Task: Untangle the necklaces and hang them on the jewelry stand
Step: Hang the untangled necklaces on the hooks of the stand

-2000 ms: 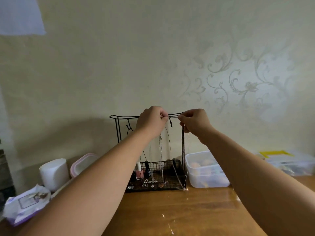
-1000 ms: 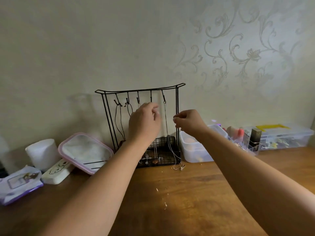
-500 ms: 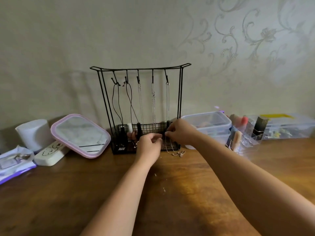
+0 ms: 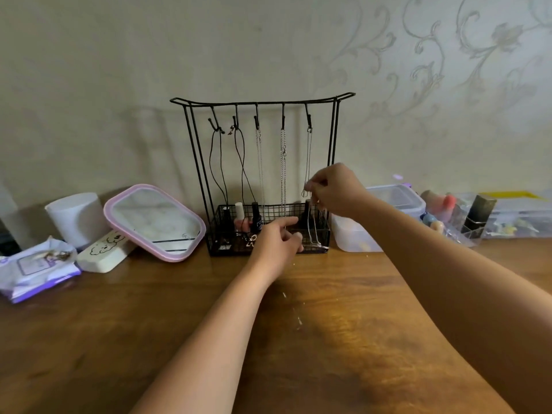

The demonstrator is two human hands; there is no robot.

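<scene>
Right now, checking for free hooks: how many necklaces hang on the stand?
5, one on every hook of the stand. From the left: two black cords, two silver chains, and a thin chain pinched by the right hand.

Both my forearms reach forward, bare to the elbow. My right hand (image 4: 336, 189) is raised, wrist cocked, knuckles up; its fingers (image 4: 316, 186) are curled in and pinched together with the thumb at the tips. My left hand (image 4: 276, 242) sits lower and nearer, back of the hand up. Its index finger points out to the right, straight; the other fingers (image 4: 294, 239) curl loosely under. The two hands are near each other, not touching.
</scene>
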